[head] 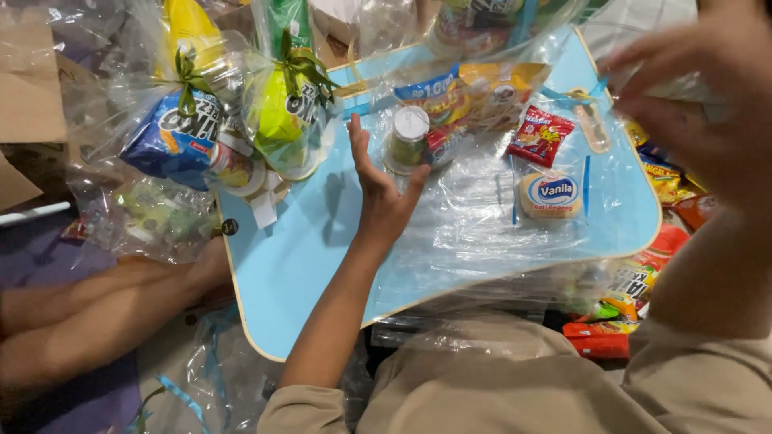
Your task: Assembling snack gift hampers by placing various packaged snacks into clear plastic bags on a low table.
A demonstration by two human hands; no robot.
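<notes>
My left hand (pixel 378 193) is open with its fingers up and apart, resting on a clear plastic sheet (pixel 474 233) spread over a light blue lap table (pixel 281 265). Just beyond its fingertips stands a small jar with a white lid (pixel 410 133). On the sheet lie a red sachet (pixel 539 135), a round biscuit pack (pixel 551 194) and yellow and blue snack packets (pixel 474 92). My right hand (pixel 700 88) is raised at the upper right, blurred, its fingers pinched on the lifted edge of the sheet.
Two snack bundles wrapped in clear plastic and tied with green ribbon, one blue (pixel 177 133) and one green (pixel 285 108), sit at the table's far left. Loose snack packets (pixel 635 289) lie to the right. Another person's bare limbs (pixel 96 313) rest at the left. Cardboard (pixel 32 96) lies beyond.
</notes>
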